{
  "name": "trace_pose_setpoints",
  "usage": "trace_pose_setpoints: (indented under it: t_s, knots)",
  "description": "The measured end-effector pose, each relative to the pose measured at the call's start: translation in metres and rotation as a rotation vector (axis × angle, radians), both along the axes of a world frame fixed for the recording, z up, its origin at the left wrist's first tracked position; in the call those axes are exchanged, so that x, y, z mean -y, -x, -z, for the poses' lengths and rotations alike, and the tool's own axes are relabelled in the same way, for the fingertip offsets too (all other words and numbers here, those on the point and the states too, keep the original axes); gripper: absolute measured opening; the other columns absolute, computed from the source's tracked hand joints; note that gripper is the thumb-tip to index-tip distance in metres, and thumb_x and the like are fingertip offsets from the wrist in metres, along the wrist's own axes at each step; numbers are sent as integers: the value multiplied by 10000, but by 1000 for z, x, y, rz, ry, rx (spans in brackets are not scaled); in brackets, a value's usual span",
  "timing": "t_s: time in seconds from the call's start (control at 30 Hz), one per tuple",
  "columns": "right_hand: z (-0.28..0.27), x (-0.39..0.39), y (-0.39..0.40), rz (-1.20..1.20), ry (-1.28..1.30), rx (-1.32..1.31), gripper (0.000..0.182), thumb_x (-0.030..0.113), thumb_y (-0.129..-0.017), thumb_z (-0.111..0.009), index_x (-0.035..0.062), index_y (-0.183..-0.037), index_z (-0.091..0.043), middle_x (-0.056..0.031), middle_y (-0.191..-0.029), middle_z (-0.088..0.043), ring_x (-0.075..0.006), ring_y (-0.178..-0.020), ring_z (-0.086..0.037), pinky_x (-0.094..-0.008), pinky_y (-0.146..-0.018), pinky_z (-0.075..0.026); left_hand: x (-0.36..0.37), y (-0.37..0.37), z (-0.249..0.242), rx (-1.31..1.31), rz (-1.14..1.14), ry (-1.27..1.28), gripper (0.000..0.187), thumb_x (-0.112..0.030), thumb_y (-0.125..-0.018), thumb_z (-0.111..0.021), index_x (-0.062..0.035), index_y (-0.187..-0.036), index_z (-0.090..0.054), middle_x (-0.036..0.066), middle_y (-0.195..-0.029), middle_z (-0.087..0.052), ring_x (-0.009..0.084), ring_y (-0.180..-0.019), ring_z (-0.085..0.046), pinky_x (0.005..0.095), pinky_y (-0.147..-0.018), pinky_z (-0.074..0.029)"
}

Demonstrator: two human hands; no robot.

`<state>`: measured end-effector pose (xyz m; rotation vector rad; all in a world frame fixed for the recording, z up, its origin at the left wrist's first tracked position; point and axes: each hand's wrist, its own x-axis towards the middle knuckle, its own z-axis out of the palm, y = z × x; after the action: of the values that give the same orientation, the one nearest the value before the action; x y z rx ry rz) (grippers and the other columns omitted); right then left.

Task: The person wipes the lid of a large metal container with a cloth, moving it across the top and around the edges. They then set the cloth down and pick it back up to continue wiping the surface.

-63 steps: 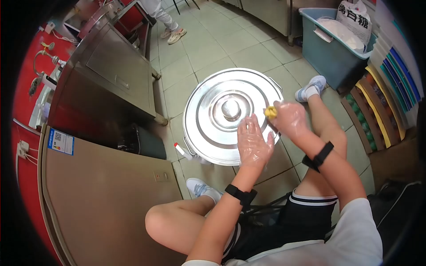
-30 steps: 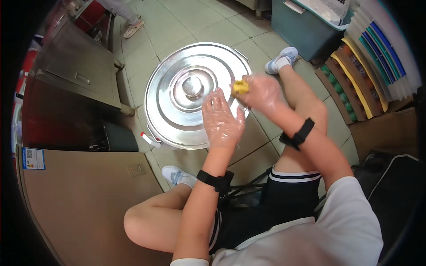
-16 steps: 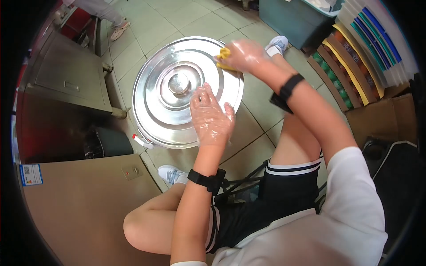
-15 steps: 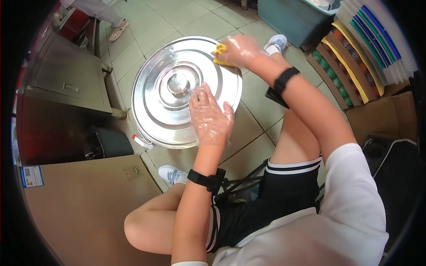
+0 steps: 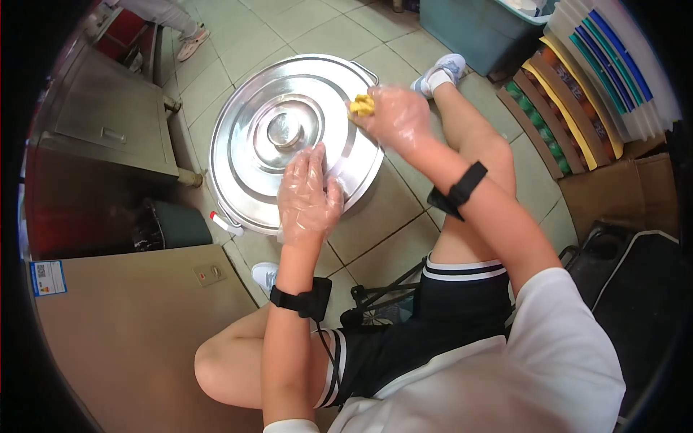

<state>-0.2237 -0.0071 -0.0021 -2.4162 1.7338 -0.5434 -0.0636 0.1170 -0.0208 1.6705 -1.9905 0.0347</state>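
Note:
A large round metal pot stands on the floor, covered by a shiny lid [image 5: 242, 169] with a round knob [image 5: 284, 130] in its middle. My left hand [image 5: 309, 198], in a clear plastic glove, lies flat on the near part of the lid, fingers stretched toward the knob. Also gloved, my right hand [image 5: 398, 119] is closed around a crumpled yellow cloth [image 5: 362, 107] at the lid's right rim. Part of the cloth is hidden by the fingers. A pot handle [image 5: 366, 70] shows at the upper right, and a red-and-white tag [image 5: 225, 223] is by the lower left rim.
Metal cabinets [image 5: 108, 115] line the left, with a dark bin [image 5: 170, 225] between them. A teal tub [image 5: 473, 36] and stacked cartons with plastic trays [image 5: 570, 108] stand at the right. Another person's leg and shoe [image 5: 193, 43] show at the upper left.
My left hand has slid left and slightly down across the lid. My right hand, with the cloth, has moved down along the right rim. My right foot and knee have shifted.

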Motion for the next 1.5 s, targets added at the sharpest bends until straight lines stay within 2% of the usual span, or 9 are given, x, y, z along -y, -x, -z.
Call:
trace_pose_setpoints:
  t_s: [0.07,0.17,0.43,0.57,0.83,0.97,1.13,1.33,1.5]
  knots:
    - [12,-18,0,-7,112,143,382,486,-784,-687,105,-769,-675,-106,-716,-655,-297,-655,-642,-407,-566,-493,-1,2,-2,-48,-52,-26,502,-152,-796,-560,58,-1248,-508,247,-1185,-544,404,-1112,-512,461,-990,-404]
    - [10,-48,-4,-51,88,222,239,323,-713,-719,102,-787,-666,-117,-694,-634,-282,-633,-638,-399,-571,-500,1,24,-1,71,-210,13,468,-140,-817,-558,79,-1227,-509,249,-1176,-541,407,-1112,-505,469,-992,-393]
    - [18,-66,-5,-199,235,364,251,261,-630,-765,90,-730,-610,-100,-670,-619,-289,-627,-626,-394,-544,-489,10,33,14,12,-211,101,444,-88,-832,-548,104,-1228,-490,269,-1205,-527,414,-1136,-496,481,-1015,-368]
    - [17,-31,4,-296,157,196,294,377,-698,-728,117,-816,-660,-93,-735,-659,-275,-666,-653,-385,-576,-515,11,37,9,20,-245,17,491,-130,-832,-542,109,-1257,-477,262,-1253,-512,395,-1189,-470,466,-1053,-341]
    - [-10,69,-7,-23,-82,-74,489,608,-793,-602,175,-1000,-700,-82,-877,-698,-263,-862,-666,-378,-734,-531,13,43,8,143,-313,-91,584,-213,-854,-516,97,-1341,-431,234,-1327,-486,344,-1265,-425,431,-1100,-303]
    - [-1,54,-2,-35,2,-83,466,583,-805,-604,165,-991,-693,-92,-881,-694,-265,-856,-663,-393,-730,-526,15,46,7,134,-331,-109,575,-211,-859,-509,97,-1339,-434,232,-1324,-493,335,-1266,-425,422,-1106,-295]
    - [2,-11,5,-56,-45,47,390,522,-783,-669,133,-790,-688,-87,-742,-667,-285,-682,-647,-388,-596,-511,17,43,12,131,-329,-84,566,-207,-853,-512,103,-1323,-447,234,-1304,-510,340,-1249,-436,425,-1098,-300]
    - [20,-51,1,-243,170,269,272,386,-695,-751,136,-791,-700,-94,-711,-659,-280,-641,-645,-384,-554,-508,16,39,12,66,-271,-79,582,-218,-852,-508,113,-1325,-438,226,-1291,-509,341,-1260,-421,430,-1096,-299]
    - [14,-20,6,-265,114,82,435,560,-760,-654,146,-886,-701,-93,-751,-674,-265,-695,-666,-390,-595,-526,18,44,17,186,-300,-81,601,-239,-859,-498,121,-1333,-422,228,-1294,-497,340,-1262,-415,432,-1101,-294]
